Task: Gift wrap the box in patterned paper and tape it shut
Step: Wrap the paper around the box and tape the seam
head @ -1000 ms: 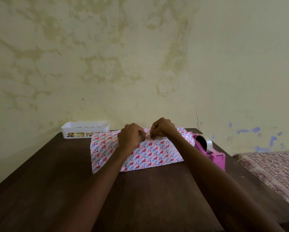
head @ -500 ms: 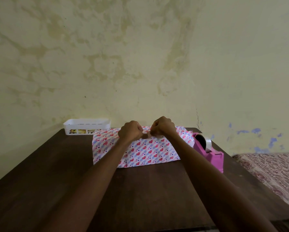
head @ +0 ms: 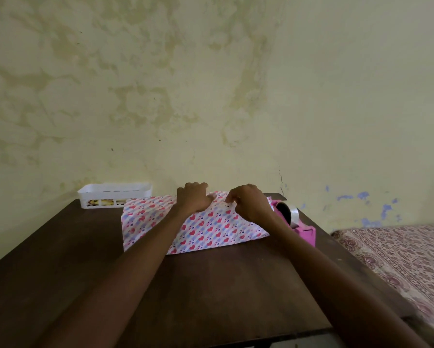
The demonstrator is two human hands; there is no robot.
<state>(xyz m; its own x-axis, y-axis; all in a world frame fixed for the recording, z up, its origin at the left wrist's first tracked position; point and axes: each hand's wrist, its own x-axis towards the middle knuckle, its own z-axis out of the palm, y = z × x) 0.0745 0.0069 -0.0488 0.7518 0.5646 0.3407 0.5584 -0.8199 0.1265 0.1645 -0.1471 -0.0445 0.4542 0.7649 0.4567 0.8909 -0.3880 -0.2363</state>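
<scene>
now left hand [head: 192, 198] and right hand [head: 248, 204] touch patterned paper [head: 211, 231].

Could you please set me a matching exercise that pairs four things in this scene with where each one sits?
Things:
1 white basket
2 pink tape dispenser
3 patterned paper
4 floral bedding

Places:
A under the left hand and right hand
B off the table, to its right
C table's far left corner, by the wall
D table's right edge

Pairs: 1-C, 2-D, 3-A, 4-B
</scene>
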